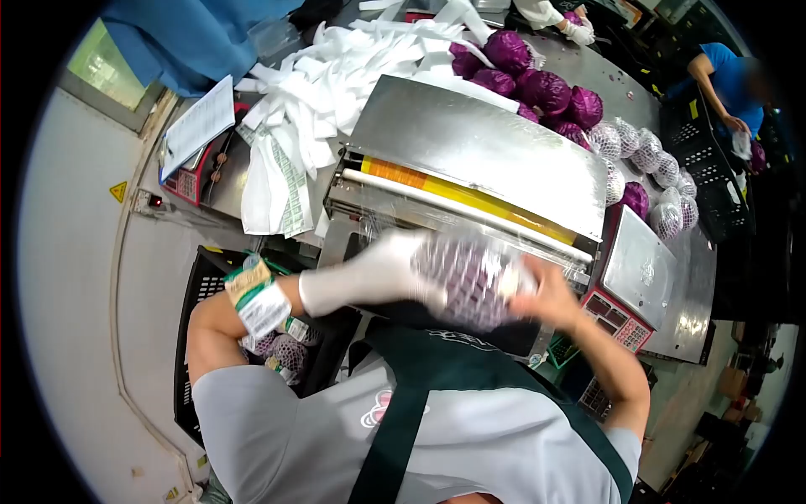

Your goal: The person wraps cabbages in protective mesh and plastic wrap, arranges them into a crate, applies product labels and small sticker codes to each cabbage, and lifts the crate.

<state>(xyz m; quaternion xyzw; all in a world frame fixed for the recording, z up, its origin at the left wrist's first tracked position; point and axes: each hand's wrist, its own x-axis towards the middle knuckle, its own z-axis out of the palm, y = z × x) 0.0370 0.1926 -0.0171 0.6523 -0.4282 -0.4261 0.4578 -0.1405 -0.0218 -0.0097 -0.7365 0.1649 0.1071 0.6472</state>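
Between my two hands is a red cabbage in a white foam net with shiny clear film over it, blurred by motion. My left hand, in a white glove, grips its left side. On its right side, my bare right hand has the fingers curled against it. Just beyond the hands stands a film wrapping machine with a steel cover, a yellow strip and a white roller. Printed green-and-white labels stick to my left forearm.
A black crate with netted cabbages stands lower left. White foam nets pile behind the machine. Bare red cabbages and netted cabbages lie on the steel table. A scale sits right. Co-workers' hands show at the back.
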